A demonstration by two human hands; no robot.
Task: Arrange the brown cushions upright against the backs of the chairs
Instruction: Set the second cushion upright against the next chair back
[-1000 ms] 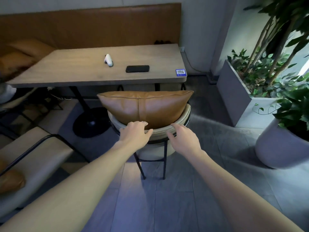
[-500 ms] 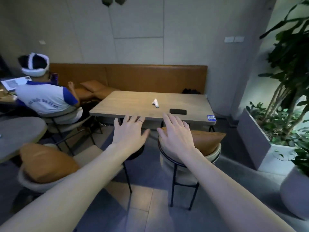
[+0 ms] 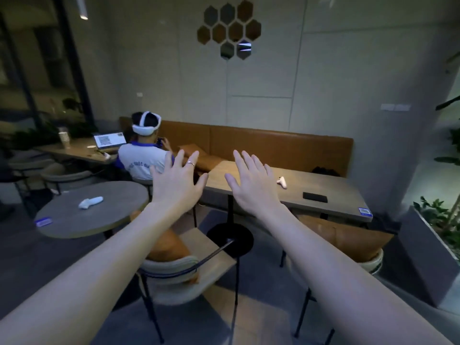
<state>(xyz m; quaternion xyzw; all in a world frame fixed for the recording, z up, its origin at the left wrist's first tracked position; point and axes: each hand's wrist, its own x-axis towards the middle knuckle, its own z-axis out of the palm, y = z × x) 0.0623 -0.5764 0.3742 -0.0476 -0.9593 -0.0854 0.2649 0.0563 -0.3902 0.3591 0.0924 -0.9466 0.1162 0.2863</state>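
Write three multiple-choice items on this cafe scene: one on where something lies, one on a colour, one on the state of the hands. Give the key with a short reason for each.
1. Where does the black phone lie?
A. On the round table
B. On the long wooden table
C. On the bench

2. What colour is the cushion on the right-hand chair?
A. Brown
B. Green
C. White

3. What state are the left hand and the right hand in?
A. Both grip a cushion
B. One holds the phone
C. Both open and empty, fingers spread

Key: 1 B, the phone rests on the long table near its right end, past the white controller. 2 A, the cushion is tan brown like the bench. 3 C, both palms face away with fingers splayed, touching nothing.
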